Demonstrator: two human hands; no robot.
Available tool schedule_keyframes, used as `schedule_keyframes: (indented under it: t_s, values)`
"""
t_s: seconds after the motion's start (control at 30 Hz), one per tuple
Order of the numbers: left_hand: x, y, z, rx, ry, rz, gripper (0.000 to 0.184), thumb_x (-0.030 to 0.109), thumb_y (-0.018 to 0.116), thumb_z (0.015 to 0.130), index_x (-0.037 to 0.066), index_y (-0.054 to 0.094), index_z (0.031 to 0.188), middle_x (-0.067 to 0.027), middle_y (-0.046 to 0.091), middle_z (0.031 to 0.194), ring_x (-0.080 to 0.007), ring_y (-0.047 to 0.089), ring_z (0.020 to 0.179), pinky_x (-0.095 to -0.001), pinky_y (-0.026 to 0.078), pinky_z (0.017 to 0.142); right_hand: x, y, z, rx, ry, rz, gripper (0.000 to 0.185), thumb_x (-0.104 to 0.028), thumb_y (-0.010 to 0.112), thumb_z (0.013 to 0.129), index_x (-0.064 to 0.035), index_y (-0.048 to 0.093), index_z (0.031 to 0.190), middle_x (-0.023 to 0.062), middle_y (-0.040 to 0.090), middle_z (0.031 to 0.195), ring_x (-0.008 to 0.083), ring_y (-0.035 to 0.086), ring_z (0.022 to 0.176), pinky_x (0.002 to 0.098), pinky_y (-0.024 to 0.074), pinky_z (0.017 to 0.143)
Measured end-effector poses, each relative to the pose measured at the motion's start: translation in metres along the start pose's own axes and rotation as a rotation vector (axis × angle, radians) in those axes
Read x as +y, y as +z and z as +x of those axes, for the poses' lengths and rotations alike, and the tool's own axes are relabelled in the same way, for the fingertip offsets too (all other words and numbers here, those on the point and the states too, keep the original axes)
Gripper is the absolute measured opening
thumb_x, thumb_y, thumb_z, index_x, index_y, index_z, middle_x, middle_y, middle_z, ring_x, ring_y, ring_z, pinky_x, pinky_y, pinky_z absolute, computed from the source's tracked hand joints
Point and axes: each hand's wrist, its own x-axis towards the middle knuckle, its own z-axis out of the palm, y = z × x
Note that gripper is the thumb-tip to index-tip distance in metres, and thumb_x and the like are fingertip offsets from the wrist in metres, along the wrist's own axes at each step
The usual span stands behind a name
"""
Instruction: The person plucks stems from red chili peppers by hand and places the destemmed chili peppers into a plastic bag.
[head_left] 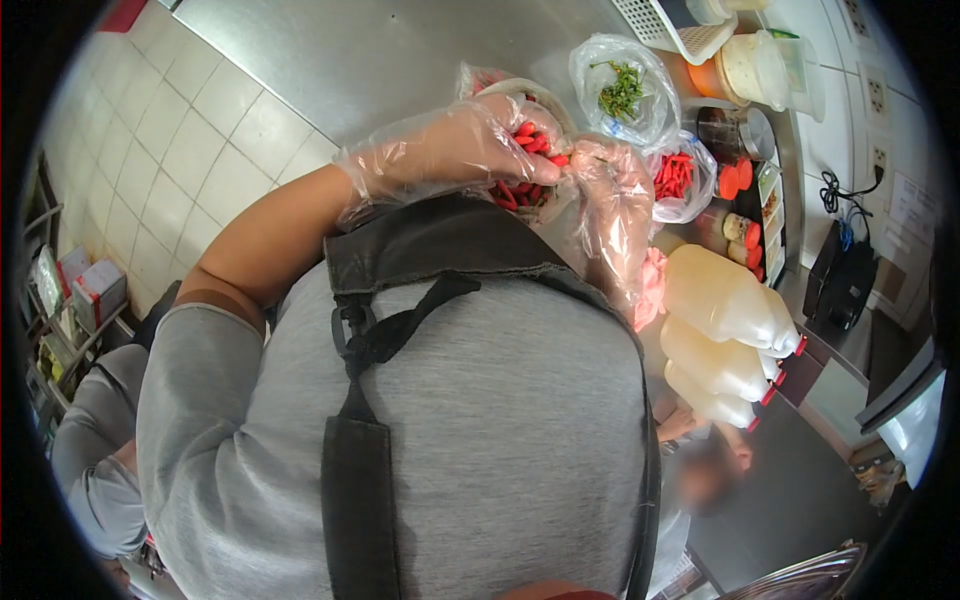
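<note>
Both hands wear clear plastic gloves and meet above a container [548,98] lined with plastic. My left hand [490,145] is curled around several red chilies [532,138], its thumb and fingertips close to my right hand. My right hand [615,190] has its fingers bent together beside a small red piece between the hands; what it grips is partly hidden. More red chilies [515,195] lie just below my left hand. To the right, one clear bag holds red chilies [674,175] and another holds green stems [621,92].
Large jugs [715,330] of pale liquid with red caps stand at right, near jars [738,228] and a white basket [690,35]. A pink cloth [650,288] touches my right forearm. Other people [100,450] appear at lower left and lower right. The steel counter [340,60] extends ahead.
</note>
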Motion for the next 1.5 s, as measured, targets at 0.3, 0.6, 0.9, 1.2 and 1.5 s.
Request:
schedule_keyframes:
  t_s: [0.3, 0.6, 0.9, 1.2, 1.5]
  values:
    - [-0.003, -0.008, 0.002, -0.057, 0.066, 0.113, 0.031, 0.027, 0.074, 0.086, 0.002, 0.067, 0.104, -0.0097, 0.067, 0.099, -0.018, 0.061, 0.095, -0.0315, 0.046, 0.089, -0.001, -0.005, 0.003, 0.029, 0.195, 0.097, 0.014, -0.012, 0.067, 0.091, -0.001, 0.063, 0.099, 0.0081, 0.067, 0.094, 0.0117, 0.059, 0.082, 0.0258, 0.0472, 0.078]
    - [-0.005, -0.008, 0.005, 0.001, -0.09, -0.139, 0.027, 0.022, 0.076, 0.084, 0.002, 0.068, 0.099, -0.0053, 0.066, 0.097, -0.0135, 0.06, 0.091, -0.0298, 0.047, 0.084, 0.0, -0.039, 0.06, 0.134, -0.212, -0.347, 0.02, -0.002, 0.067, 0.085, -0.0017, 0.066, 0.105, 0.0093, 0.068, 0.099, 0.0166, 0.064, 0.081, 0.029, 0.0512, 0.077]
    - [0.01, -0.022, 0.002, 0.077, -0.108, -0.507, 0.023, 0.014, 0.068, 0.081, 0.001, 0.066, 0.101, -0.0024, 0.062, 0.072, -0.0066, 0.055, 0.06, -0.0208, 0.043, 0.054, -0.004, -0.045, 0.066, -0.175, -0.572, -1.081, 0.038, 0.008, 0.062, 0.077, -0.0062, 0.068, 0.112, 0.0118, 0.067, 0.11, 0.0229, 0.063, 0.102, 0.0319, 0.0489, 0.09]
    - [0.013, -0.022, 0.001, 0.075, -0.144, -0.437, 0.029, 0.018, 0.068, 0.083, 0.006, 0.065, 0.11, 0.0017, 0.064, 0.076, -0.0029, 0.053, 0.061, -0.0179, 0.031, 0.049, 0.061, -0.04, 0.054, -0.317, -0.179, -0.696, 0.014, -0.002, 0.062, 0.087, -0.0045, 0.069, 0.099, 0.0089, 0.068, 0.098, 0.0222, 0.063, 0.089, 0.0333, 0.0499, 0.082]
    - [-0.001, -0.017, 0.009, 0.042, -0.202, -0.278, 0.018, 0.019, 0.076, 0.083, 0.009, 0.065, 0.093, 0.0013, 0.063, 0.078, -0.0043, 0.056, 0.067, -0.0199, 0.037, 0.053, 0.008, -0.023, 0.017, -0.084, 0.041, 0.18, 0.014, -0.011, 0.059, 0.097, -0.0046, 0.058, 0.11, 0.0078, 0.065, 0.101, 0.0113, 0.059, 0.087, 0.0261, 0.0492, 0.075]
